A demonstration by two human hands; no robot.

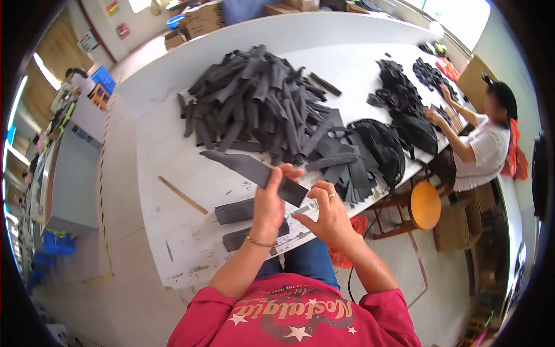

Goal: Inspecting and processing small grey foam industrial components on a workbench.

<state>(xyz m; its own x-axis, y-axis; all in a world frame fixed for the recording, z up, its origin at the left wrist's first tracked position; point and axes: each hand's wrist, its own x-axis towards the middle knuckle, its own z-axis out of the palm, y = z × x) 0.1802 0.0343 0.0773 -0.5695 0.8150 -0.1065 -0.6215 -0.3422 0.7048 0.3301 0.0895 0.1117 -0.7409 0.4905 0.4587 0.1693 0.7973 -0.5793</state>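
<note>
My left hand point(270, 199) is closed on a long dark grey fabric strip point(240, 166), thumb on top. The strip slants from the far left down toward my right hand, its far end pointed and slightly bent. Beside the near end of the strip is my right hand point(330, 215), with thumb and forefinger apart and the other fingers curled; nothing shows clearly between them. Below the strip lie two neat bundles of grey strips, an upper bundle point(233, 212) and a lower bundle point(234, 240) partly hidden by my left wrist.
A large heap of grey strips point(254, 98) covers the white table point(159, 144)'s middle. A wooden stick point(182, 195) lies left. Flat dark pieces point(352, 179) and a black backpack point(378, 150) are right. Farther right, a person point(483, 139) handles black items; an orange-topped stool point(425, 205) stands nearby.
</note>
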